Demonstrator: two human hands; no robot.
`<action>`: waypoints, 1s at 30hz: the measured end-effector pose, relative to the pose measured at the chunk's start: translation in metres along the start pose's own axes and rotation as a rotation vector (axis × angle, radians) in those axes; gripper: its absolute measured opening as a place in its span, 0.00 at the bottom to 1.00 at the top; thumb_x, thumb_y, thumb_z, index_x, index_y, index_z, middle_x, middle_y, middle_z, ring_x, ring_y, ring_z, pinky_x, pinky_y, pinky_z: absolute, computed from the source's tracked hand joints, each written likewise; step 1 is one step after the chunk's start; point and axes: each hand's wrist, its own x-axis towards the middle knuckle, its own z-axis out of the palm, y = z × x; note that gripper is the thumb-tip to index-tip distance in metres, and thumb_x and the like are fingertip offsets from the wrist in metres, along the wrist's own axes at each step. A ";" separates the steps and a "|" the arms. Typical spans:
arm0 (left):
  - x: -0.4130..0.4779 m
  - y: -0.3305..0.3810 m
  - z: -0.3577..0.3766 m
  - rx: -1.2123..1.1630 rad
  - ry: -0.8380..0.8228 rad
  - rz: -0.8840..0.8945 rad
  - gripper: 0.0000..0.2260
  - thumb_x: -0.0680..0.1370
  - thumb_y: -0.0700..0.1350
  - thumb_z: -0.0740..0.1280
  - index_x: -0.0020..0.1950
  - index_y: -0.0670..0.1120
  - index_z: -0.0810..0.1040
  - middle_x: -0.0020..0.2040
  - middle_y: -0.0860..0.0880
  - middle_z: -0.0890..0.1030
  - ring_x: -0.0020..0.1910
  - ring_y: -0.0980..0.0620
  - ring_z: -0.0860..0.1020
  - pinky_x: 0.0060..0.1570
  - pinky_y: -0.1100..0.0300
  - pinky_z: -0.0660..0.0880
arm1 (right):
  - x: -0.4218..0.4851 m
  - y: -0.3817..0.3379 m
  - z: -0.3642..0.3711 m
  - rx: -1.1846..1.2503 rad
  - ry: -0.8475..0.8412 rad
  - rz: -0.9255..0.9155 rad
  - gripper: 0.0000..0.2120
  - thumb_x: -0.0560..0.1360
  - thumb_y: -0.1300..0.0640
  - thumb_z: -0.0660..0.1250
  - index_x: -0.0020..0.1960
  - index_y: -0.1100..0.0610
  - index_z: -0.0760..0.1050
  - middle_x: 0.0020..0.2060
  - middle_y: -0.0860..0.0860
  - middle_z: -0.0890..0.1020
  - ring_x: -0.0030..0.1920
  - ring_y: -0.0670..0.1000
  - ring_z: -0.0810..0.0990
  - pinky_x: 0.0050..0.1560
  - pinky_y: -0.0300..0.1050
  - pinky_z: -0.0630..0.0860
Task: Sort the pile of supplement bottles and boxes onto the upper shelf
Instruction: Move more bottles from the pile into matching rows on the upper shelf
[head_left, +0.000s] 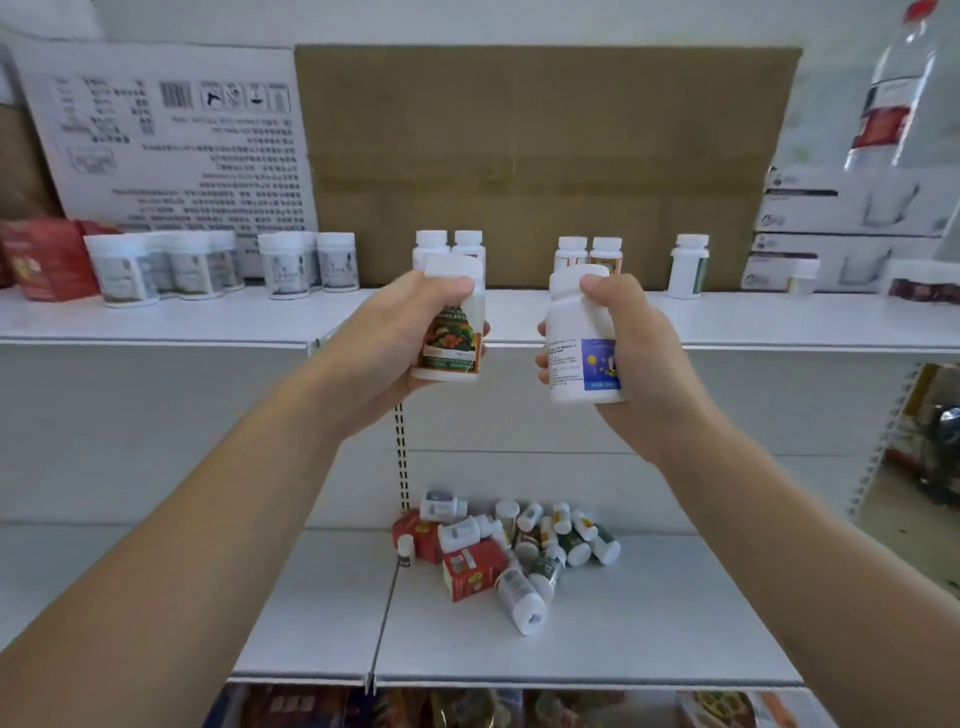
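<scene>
Shelving: upper shelf (156, 317), 12 o'clock, carries grouped bottles (311, 265). Left hand (410, 338) grips orange-label bottle (454, 338), right hand (641, 358) blue-label bottle (576, 332), labels toward viewer, likely for matching; pile (509, 551) at 6 o'clock.

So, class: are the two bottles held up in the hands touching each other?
Apart. The head view shows upper shelf between the orange-label bottle and the blue-label bottle.

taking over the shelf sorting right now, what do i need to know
Left hand grips a fruit-label bottle; right hand grips a blue-label bottle. Both are raised at the upper shelf.
Done: several bottle groups stand along that shelf.
Left: place these two, then clear the pile of bottles and red boxes on the lower shelf.
</scene>
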 end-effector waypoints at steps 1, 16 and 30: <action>0.010 0.006 -0.007 0.023 0.001 0.014 0.08 0.79 0.49 0.65 0.55 0.46 0.77 0.42 0.46 0.84 0.42 0.52 0.83 0.44 0.56 0.81 | 0.010 -0.005 0.004 0.009 -0.017 -0.003 0.14 0.70 0.49 0.65 0.52 0.56 0.76 0.33 0.53 0.81 0.32 0.52 0.80 0.34 0.45 0.78; 0.177 0.018 -0.106 0.406 -0.126 -0.038 0.13 0.73 0.46 0.74 0.55 0.44 0.81 0.47 0.46 0.86 0.48 0.49 0.85 0.43 0.60 0.81 | 0.202 -0.012 0.021 -0.600 -0.103 -0.083 0.21 0.73 0.64 0.72 0.63 0.61 0.68 0.56 0.55 0.78 0.53 0.54 0.82 0.57 0.54 0.79; 0.218 -0.025 -0.132 0.667 -0.031 0.021 0.14 0.67 0.49 0.78 0.49 0.50 0.80 0.42 0.52 0.85 0.42 0.57 0.84 0.37 0.63 0.79 | 0.280 0.044 0.007 -1.007 -0.199 -0.256 0.29 0.69 0.57 0.77 0.65 0.50 0.69 0.47 0.44 0.78 0.44 0.45 0.80 0.51 0.38 0.78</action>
